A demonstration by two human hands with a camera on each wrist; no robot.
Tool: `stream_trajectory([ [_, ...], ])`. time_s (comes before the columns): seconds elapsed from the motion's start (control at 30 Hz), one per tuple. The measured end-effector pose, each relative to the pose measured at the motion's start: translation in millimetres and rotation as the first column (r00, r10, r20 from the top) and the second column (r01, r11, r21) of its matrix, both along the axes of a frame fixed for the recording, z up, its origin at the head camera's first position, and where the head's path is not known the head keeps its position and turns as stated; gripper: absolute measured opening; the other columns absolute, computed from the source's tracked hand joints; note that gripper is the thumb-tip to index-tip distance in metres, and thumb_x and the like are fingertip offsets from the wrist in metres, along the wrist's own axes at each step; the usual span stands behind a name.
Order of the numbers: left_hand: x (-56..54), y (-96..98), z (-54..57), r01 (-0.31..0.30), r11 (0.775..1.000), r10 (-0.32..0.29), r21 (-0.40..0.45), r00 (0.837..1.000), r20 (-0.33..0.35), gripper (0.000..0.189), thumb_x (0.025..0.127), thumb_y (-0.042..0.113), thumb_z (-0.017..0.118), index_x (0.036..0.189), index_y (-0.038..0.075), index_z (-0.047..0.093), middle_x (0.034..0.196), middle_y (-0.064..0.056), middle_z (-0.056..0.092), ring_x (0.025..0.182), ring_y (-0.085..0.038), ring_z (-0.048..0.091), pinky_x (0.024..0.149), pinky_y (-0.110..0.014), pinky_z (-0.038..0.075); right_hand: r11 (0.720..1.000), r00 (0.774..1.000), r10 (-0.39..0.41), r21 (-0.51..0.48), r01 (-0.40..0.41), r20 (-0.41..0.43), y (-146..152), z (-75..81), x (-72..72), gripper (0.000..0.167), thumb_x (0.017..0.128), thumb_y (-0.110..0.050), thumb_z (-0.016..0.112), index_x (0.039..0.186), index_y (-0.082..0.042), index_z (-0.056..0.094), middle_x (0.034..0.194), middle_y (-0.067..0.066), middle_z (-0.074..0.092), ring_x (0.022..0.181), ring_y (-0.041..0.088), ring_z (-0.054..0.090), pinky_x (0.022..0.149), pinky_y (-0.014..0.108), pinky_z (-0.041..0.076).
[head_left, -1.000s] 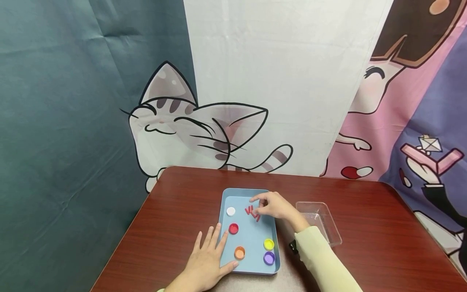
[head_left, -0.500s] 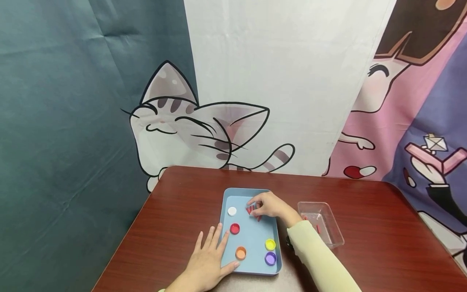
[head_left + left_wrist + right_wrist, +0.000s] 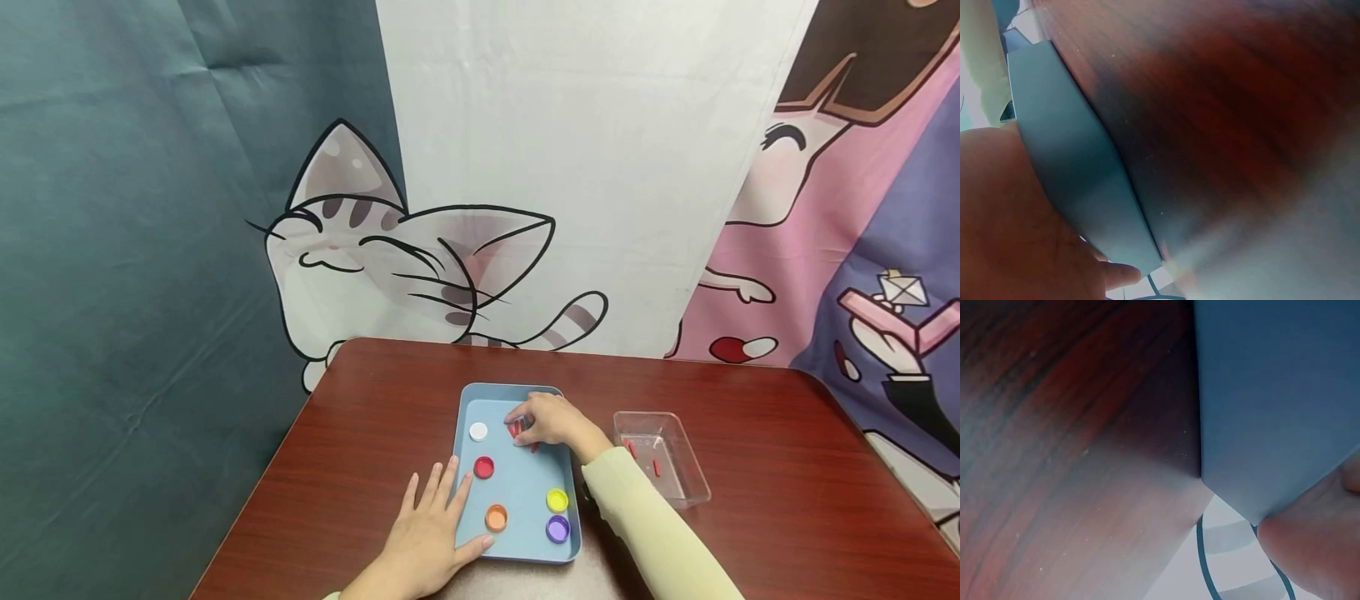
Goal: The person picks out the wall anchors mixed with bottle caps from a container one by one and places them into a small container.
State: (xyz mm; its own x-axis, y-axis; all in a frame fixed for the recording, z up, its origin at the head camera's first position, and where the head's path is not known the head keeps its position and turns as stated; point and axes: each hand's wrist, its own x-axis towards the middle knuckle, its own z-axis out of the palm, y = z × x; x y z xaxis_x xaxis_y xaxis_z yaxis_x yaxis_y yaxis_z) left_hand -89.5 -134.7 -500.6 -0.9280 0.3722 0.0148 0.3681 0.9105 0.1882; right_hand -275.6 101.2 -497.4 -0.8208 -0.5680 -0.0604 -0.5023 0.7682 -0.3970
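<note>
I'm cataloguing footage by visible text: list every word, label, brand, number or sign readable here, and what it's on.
None can be read in any current view.
Blue tray and clear box: no lettering visible.
Small round lids: any fine marking would be too small to read.
Backdrop: cartoon drawings, no lettering visible.
</note>
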Motion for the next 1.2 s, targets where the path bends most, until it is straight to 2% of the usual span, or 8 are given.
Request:
stream_trajectory([
  [0.17, 0.1, 0.1, 0.4, -0.003, 1.000, 0.003, -0.003, 1.000, -0.001, 0.088, 0.095, 0.074, 0.041, 0.156, 0.010, 0.040, 0.166, -0.018, 0.024, 0.150, -0.041, 0.027, 0.117, -0.066, 0.018, 1.000, 1.000, -0.007, 0.009, 0.007, 0.009, -2.2, 1.7, 0.9, 0.034, 0.077, -0.026, 0.089, 0.111, -0.027, 0.080, 0.088, -0.004, 0.057, 0.082, 0.010, 0.049, 0.070, 0.031, 0.046],
  [0.53, 0.5, 0.1, 0.9, -0.003, 1.000, 0.003, 0.001, 1.000, 0.007, 0.089, 0.095, 0.074, 0.042, 0.156, 0.010, 0.039, 0.166, -0.018, 0.024, 0.150, -0.040, 0.027, 0.117, -0.066, 0.018, 1.000, 1.000, 0.006, 0.029, -0.007, 0.001, -2.2, 1.3, 0.5, 0.027, 0.078, -0.029, 0.089, 0.104, -0.028, 0.081, 0.084, -0.010, 0.055, 0.081, 0.008, 0.048, 0.070, 0.029, 0.046],
  [0.97, 2.2, 0.4, 2.9, -0.004, 1.000, 0.004, 0.005, 1.000, 0.011, 0.088, 0.095, 0.074, 0.043, 0.156, 0.010, 0.040, 0.165, -0.018, 0.025, 0.150, -0.041, 0.028, 0.117, -0.067, 0.019, 0.999, 0.997, 0.027, 0.023, -0.026, -0.066, -3.8, -4.3, -0.2, 0.018, 0.079, -0.033, 0.088, 0.096, -0.028, 0.082, 0.080, -0.011, 0.059, 0.079, 0.009, 0.051, 0.070, 0.029, 0.048],
  [1.2, 1.2, -0.3, 1.6, -0.005, 1.000, 0.005, 0.006, 1.000, 0.001, 0.088, 0.095, 0.074, 0.042, 0.156, 0.010, 0.040, 0.166, -0.017, 0.025, 0.150, -0.041, 0.027, 0.116, -0.067, 0.019, 0.995, 0.990, 0.075, -0.059, -0.082, -0.117, -2.2, -0.8, 1.3, 0.011, 0.082, -0.026, 0.084, 0.092, -0.022, 0.081, 0.075, -0.009, 0.058, 0.073, 0.008, 0.049, 0.062, 0.025, 0.045],
])
